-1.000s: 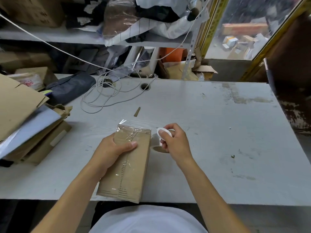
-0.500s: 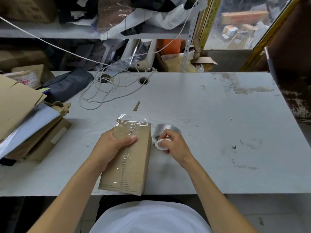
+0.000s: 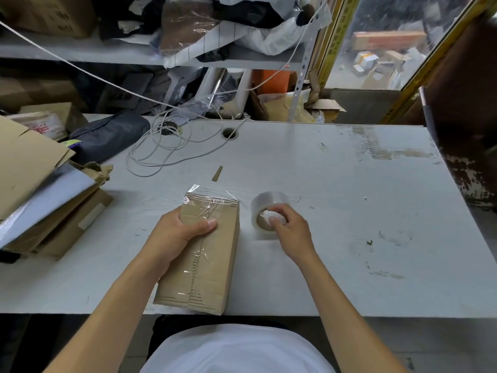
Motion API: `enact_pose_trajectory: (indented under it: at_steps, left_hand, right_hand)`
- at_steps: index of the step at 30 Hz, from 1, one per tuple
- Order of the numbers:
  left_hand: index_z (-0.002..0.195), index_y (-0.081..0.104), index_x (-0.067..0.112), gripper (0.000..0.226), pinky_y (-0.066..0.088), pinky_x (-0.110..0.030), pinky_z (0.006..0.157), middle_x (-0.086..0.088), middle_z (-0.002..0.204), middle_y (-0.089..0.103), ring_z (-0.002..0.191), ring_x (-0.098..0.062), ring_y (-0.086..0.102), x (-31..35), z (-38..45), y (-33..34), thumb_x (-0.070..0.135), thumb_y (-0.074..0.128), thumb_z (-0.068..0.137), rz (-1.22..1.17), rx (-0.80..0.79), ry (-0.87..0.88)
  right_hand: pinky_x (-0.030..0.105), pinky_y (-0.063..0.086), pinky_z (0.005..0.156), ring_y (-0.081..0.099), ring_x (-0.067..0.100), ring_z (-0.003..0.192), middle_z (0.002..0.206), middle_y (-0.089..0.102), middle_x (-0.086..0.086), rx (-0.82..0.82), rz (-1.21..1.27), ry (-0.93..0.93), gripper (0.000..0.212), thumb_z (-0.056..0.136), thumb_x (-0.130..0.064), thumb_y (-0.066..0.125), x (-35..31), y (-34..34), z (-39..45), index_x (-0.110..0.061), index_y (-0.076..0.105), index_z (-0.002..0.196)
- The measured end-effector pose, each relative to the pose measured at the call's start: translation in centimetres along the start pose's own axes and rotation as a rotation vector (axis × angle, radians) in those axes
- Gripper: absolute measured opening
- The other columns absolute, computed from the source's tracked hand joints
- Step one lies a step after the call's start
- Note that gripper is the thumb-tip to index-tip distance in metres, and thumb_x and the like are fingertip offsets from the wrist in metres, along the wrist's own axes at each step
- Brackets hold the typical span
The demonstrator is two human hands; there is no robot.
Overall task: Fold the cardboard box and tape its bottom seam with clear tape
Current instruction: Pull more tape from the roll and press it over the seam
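Note:
A folded brown cardboard box (image 3: 207, 265) lies lengthwise on the grey table (image 3: 349, 211), close to the front edge. A strip of clear tape (image 3: 205, 200) runs along its top seam, and the crinkled end sticks out past the far edge. My left hand (image 3: 177, 232) grips the box's far left part, thumb laid across the top. Just right of the box, a roll of clear tape (image 3: 266, 203) rests on the table. My right hand (image 3: 293, 232) holds it at the near rim, fingertips at its core.
A pile of flat cardboard (image 3: 35, 184) fills the table's left end. A coiled white cable (image 3: 161, 149), a dark bag (image 3: 113, 133) and a cable hole (image 3: 229, 133) lie at the back. A small cardboard scrap (image 3: 217, 173) sits beyond the box.
My right hand has brought the tape roll down from in front of me and set it on the table right of the box. My left hand has kept its grip on the box.

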State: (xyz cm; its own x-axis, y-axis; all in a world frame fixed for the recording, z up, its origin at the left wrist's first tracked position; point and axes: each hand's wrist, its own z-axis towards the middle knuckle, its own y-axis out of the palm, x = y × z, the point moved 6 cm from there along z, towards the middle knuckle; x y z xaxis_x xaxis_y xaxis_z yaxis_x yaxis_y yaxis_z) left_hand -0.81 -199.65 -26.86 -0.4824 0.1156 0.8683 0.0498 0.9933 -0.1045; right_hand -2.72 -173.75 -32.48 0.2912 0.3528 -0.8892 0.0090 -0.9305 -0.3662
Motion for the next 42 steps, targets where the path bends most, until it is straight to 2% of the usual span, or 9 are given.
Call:
enact_pose_trajectory:
  at_steps: [4,8,14,20,25,27,30,37,42]
  left_hand:
    - [0.1,0.073,0.015,0.04,0.058,-0.043,0.085,-0.004,0.093,0.079,0.085,-0.026,0.075,0.1,-0.2,0.1,0.03,0.088,0.066,0.001,0.003,-0.008]
    - [0.099,0.073,0.016,0.035,0.058,-0.042,0.083,-0.003,0.092,0.079,0.084,-0.025,0.076,0.0,-0.1,0.0,0.028,0.087,0.07,0.016,0.008,-0.017]
    - [0.099,0.072,0.016,0.028,0.056,-0.034,0.075,-0.002,0.091,0.079,0.083,-0.023,0.075,0.1,-0.2,0.1,0.022,0.083,0.074,0.017,0.026,-0.021]
    - [0.101,0.072,0.017,0.04,0.057,-0.037,0.078,-0.002,0.094,0.078,0.085,-0.024,0.075,0.1,-0.2,0.0,0.029,0.087,0.066,0.019,0.02,-0.026]
    - [0.115,0.061,0.028,0.052,0.056,-0.034,0.077,0.004,0.098,0.077,0.088,-0.017,0.074,0.0,-0.7,0.1,0.03,0.088,0.07,0.0,0.099,-0.005]
    - [0.128,0.047,0.037,0.06,0.056,-0.032,0.079,0.01,0.102,0.072,0.088,-0.01,0.072,-0.2,-1.3,0.3,0.03,0.081,0.079,0.0,0.174,0.01]
    - [0.131,0.036,0.041,0.061,0.053,-0.031,0.082,0.014,0.111,0.065,0.094,-0.006,0.068,-0.5,-1.9,0.7,0.034,0.074,0.085,0.037,0.239,0.072]
    - [0.132,0.04,0.043,0.06,0.053,-0.031,0.085,0.019,0.111,0.066,0.094,0.002,0.067,-0.6,-1.9,0.8,0.038,0.075,0.084,0.044,0.237,0.131]
    - [0.124,0.046,0.043,0.061,0.056,-0.033,0.082,0.015,0.113,0.066,0.097,-0.004,0.068,-0.8,-1.0,0.1,0.041,0.078,0.073,-0.021,0.168,0.091]
  right_hand:
    - [0.023,0.051,0.075,0.063,0.007,0.093,0.102,0.067,-0.012,0.035,0.006,0.026,0.016,0.094,-0.021,0.061,1.8,-0.4,1.0,-0.028,0.067,0.106]
    - [0.041,0.058,0.081,0.066,0.017,0.089,0.095,0.069,-0.004,-0.019,-0.019,0.12,0.011,0.088,-0.02,0.068,3.6,1.0,1.2,-0.029,0.062,0.091]
    - [0.019,0.042,0.061,0.061,0.014,0.08,0.089,0.067,0.0,0.013,-0.09,0.165,0.014,0.084,-0.022,0.073,4.7,2.0,1.9,-0.016,0.062,0.092]
    - [0.027,0.038,0.077,0.054,0.02,0.106,0.113,0.054,0.003,0.128,-0.473,0.091,0.022,0.09,-0.03,0.066,3.2,1.7,1.9,-0.015,0.064,0.105]
    - [0.012,0.042,0.065,0.06,0.007,0.075,0.085,0.066,-0.002,0.272,-0.029,-0.08,0.013,0.093,-0.022,0.064,-5.1,1.1,-1.6,-0.015,0.068,0.083]
    - [0.012,0.047,0.067,0.063,0.006,0.076,0.082,0.069,-0.006,0.283,0.035,-0.169,0.011,0.092,-0.023,0.066,-7.8,1.3,-3.1,-0.016,0.07,0.085]
    - [0.014,0.052,0.071,0.065,0.006,0.079,0.089,0.069,-0.008,0.255,0.035,-0.187,0.009,0.089,-0.026,0.071,-8.9,2.3,-3.8,-0.018,0.07,0.092]
    - [0.028,0.058,0.081,0.069,0.002,0.086,0.095,0.075,-0.013,0.13,0.034,-0.104,0.016,0.092,-0.025,0.067,-7.9,4.3,-3.2,-0.022,0.076,0.105]
    - [0.033,0.058,0.087,0.07,0.004,0.094,0.102,0.075,-0.01,0.037,0.081,-0.055,0.02,0.093,-0.02,0.066,-7.7,4.5,-2.4,-0.021,0.075,0.111]
